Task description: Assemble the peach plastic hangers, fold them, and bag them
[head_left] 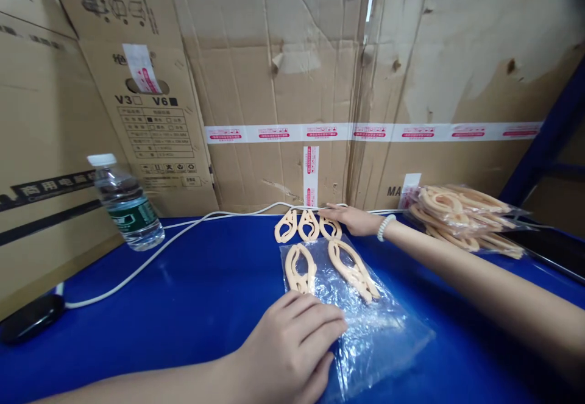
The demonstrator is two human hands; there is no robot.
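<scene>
My left hand [292, 343] lies flat, fingers stretched, on the near left corner of a clear plastic bag [365, 325] on the blue table [192, 294]. Two peach plastic clips rest on the bag, one at the left [300, 268] and one at the right [353, 270]. Three more peach clips [308, 226] sit in a row behind the bag. My right hand [354, 218], with a bead bracelet on the wrist, reaches out flat and touches the rightmost clip of that row.
A water bottle [128, 204] stands at the left. A white cable [150, 258] runs across the table to a black device [30, 318]. Bagged bundles of peach clips [461, 215] lie at the right. Cardboard boxes [297, 75] wall the back.
</scene>
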